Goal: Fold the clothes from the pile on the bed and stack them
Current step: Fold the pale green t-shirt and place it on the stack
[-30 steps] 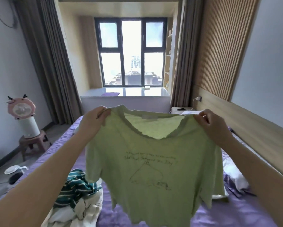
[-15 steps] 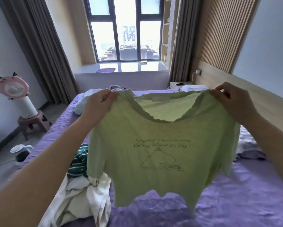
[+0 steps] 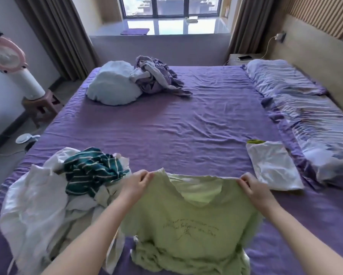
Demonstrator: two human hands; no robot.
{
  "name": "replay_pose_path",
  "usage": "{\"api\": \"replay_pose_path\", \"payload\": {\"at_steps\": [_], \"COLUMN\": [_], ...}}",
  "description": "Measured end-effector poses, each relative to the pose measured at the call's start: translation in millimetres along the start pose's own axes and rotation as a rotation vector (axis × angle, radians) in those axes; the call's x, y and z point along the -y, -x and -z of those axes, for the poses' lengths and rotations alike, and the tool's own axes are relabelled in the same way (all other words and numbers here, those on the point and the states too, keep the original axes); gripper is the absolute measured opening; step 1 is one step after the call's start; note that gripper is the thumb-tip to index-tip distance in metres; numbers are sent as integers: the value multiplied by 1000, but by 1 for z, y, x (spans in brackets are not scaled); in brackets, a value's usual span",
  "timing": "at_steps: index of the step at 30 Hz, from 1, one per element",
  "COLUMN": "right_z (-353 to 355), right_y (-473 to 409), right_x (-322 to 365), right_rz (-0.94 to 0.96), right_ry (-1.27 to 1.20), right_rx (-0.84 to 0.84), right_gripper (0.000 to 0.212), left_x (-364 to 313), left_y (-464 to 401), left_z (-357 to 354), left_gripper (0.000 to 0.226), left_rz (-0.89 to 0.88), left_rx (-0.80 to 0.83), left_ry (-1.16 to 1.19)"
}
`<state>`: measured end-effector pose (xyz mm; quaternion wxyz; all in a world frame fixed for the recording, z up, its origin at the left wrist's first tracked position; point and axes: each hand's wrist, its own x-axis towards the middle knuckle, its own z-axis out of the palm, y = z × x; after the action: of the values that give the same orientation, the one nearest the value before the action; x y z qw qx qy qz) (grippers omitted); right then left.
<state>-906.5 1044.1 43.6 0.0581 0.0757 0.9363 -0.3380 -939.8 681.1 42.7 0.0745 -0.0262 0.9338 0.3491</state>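
Purple bed [image 3: 186,124]: green shirt [image 3: 190,225], its handwritten print seemingly illegible.

Illegible handwritten print on green T-shirt [image 3: 188,221]

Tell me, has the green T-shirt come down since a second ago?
Yes. The green T-shirt has dropped toward the purple bed sheet: its hem now bunches on the sheet, where before it hung in the air, with both hands still pinching its shoulders.
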Motion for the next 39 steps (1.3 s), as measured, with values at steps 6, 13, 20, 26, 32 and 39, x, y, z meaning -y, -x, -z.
{"api": "replay_pose_path", "payload": {"at_steps": [6, 13, 20, 26, 32, 39], "right_z": [-74, -118, -136, -126, -130, -160], "right_y": [-55, -113, -159, -232, -298, -341], "right_x": [-54, -82, -93, -91, -81, -97], "right_rz": [-62, -107, -135, -39, -47, -109], "right_ry": [64, 10, 142, 336, 349, 244], "right_rx": [201, 206, 9, -132, -111, 12], "right_gripper": [16, 12, 26, 30, 32, 29], "left_x": [53, 73, 80, 85, 89, 108], "left_y": [-31, -73, -156, -226, -295, -335], "left_z": [-78, -112, -127, -133, -141, -162], "left_gripper": [21, 18, 21, 23, 25, 27], "left_rz": [252, 287, 156, 100, 149, 264], "left_rx": [42, 98, 89, 3, -44, 15], "left_ry": [-62, -118, -82, -42, -90, -320]}}
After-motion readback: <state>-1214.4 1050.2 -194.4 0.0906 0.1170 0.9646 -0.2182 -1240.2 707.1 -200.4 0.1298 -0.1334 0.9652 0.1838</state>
